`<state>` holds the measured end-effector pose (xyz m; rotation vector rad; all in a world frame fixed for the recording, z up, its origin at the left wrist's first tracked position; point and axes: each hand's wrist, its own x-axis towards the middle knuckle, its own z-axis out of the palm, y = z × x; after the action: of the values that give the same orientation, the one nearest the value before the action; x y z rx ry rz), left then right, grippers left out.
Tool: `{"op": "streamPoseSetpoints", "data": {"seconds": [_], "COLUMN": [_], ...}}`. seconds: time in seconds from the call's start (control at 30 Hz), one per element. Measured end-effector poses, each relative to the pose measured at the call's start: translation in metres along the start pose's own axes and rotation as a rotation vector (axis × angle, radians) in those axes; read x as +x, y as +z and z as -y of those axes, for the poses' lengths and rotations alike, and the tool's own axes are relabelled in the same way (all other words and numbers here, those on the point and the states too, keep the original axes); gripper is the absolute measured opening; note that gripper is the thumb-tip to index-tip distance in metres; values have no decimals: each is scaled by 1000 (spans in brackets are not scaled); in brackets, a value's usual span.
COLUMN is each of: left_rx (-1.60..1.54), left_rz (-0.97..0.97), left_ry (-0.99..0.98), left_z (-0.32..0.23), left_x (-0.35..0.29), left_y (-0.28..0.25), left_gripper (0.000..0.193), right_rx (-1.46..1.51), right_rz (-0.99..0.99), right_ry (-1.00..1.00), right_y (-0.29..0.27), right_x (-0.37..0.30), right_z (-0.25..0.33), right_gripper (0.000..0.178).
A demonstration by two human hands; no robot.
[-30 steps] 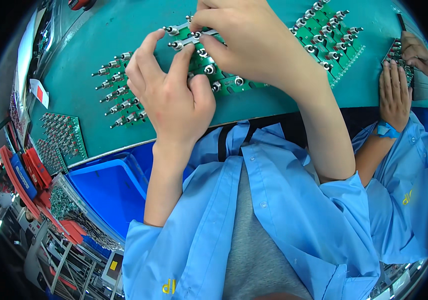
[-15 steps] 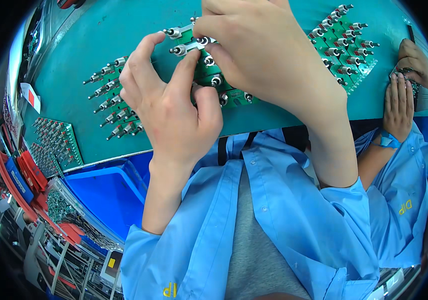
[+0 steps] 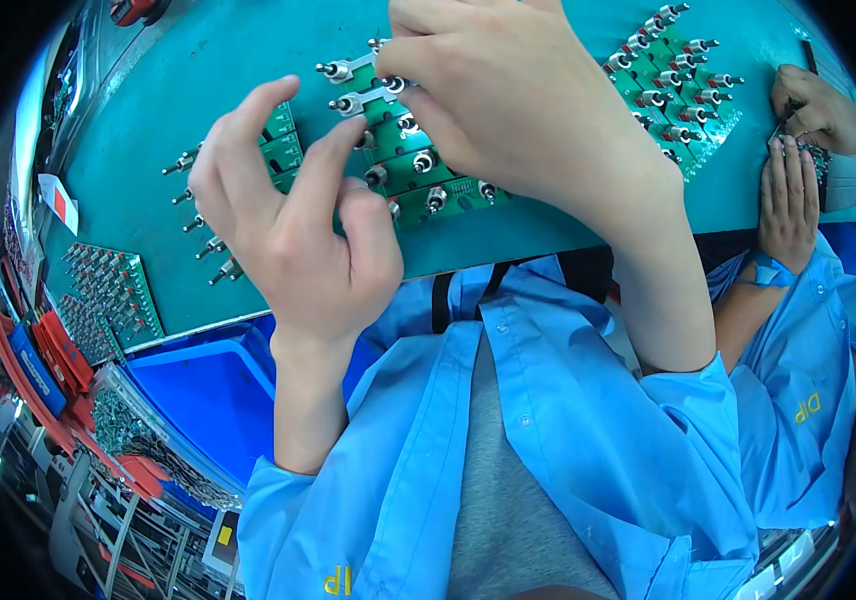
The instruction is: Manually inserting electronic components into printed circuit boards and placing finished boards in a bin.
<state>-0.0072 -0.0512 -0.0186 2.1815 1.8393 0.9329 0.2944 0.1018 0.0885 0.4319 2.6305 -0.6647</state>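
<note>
A green circuit board (image 3: 400, 180) with several metal toggle switches lies on the table in front of me. At its far left, a flat silver strip (image 3: 372, 96) links two of the switches. My right hand (image 3: 523, 95) reaches over the board, its thumb and forefinger closed around a toggle switch (image 3: 394, 85) at the strip's right end. My left hand (image 3: 293, 220) is open with fingers apart, hovering between this board and another switch board (image 3: 283, 150). Its forefinger tip is just below the strip's left end. The left hand partly covers the second board.
More switch boards lie at the right (image 3: 673, 90) and at the far left table edge (image 3: 113, 295). A blue bin (image 3: 203, 390) stands below the edge. A co-worker's hands (image 3: 793, 195) work at the right. A red-handled object (image 3: 133, 10) lies at the back left.
My left hand has drawn back to the left, off the silver strip, and its fingers have spread. My right hand stays at the same switch. The whole view has shifted slightly.
</note>
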Motion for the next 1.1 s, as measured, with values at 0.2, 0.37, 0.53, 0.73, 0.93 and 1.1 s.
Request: {"op": "streamPoseSetpoints", "data": {"seconds": [0.2,0.37,0.53,0.73,0.93,1.1], "left_rx": [231,199,75,32,138,247], "left_rz": [25,41,30,49,106,103], "left_ry": [20,-32,-59,-48,38,51], "left_z": [-19,-20,-15,-11,-1,-8], "left_x": [-2,-2,-5,-3,3,2], "left_y": [8,11,15,13,-1,4], "left_gripper": [41,38,36,34,35,38], "right_rx": [-160,-280,-386,-534,-691,-830], "right_rz": [-87,-164,-231,-320,-396,-459], "right_ry": [77,168,278,401,521,626], "right_y": [68,85,118,148,162,194], "right_x": [-71,-52,-57,-55,-45,-49], "right_z": [-67,-40,-42,-31,-30,-15], "right_gripper": [29,29,29,30,31,32]}}
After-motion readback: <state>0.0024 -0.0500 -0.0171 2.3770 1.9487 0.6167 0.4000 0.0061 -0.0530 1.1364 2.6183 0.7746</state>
